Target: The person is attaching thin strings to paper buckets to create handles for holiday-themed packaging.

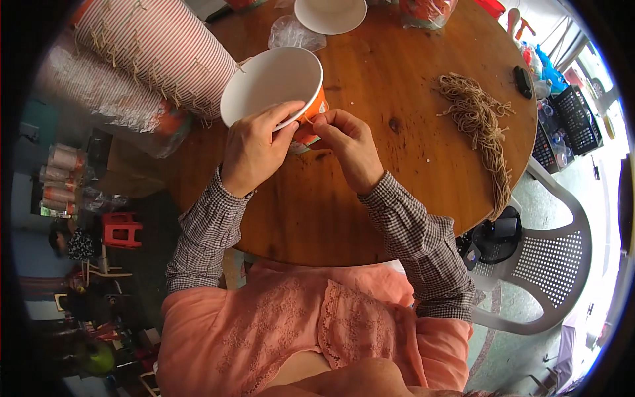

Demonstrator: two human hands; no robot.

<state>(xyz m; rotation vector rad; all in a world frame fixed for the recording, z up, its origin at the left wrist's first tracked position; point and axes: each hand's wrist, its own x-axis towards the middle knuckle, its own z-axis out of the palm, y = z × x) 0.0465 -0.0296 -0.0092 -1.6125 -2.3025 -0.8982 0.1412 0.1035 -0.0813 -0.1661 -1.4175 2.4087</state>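
Note:
A large paper bucket (268, 83), white inside and orange outside, is tilted above the wooden table with its mouth toward me. My left hand (254, 147) grips its near rim, fingers over the edge and thumb on the outer wall. Against that wall, just below the rim, my right hand (354, 147) pinches the end of a thin tan string (308, 122). Whether the string passes through the wall is hidden by my fingers. To the right lies a loose bundle of similar tan strings (476, 116).
Long stacks of nested striped buckets (165, 46) with strings hanging off them lean at the left. Another white bucket (331, 13) and a crumpled clear plastic bag (296, 34) are at the back of the round table (317, 218). A grey plastic chair (549, 264) stands at right.

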